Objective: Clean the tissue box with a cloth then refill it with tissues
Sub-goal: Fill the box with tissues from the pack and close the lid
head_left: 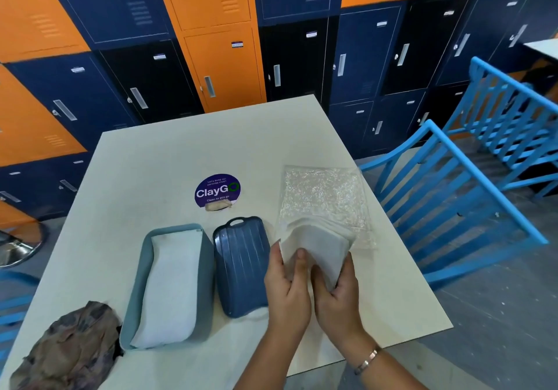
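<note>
head view. your left grip point(287, 287) and right grip point(338, 296) both pinch the near end of a stack of white tissues point(314, 243), left thumb on top. the stack's far end sits in the mouth of a clear plastic bag point(324, 196) on the worktop point(157, 160), right side. the tissue box point(136, 284) stands open to the left, white tissue lying inside. its dark blue ribbed lid point(241, 266) lies just beside it, between box and left grip. a crumpled brown cloth point(69, 350) lies at the near left corner, touching the box.
</note>
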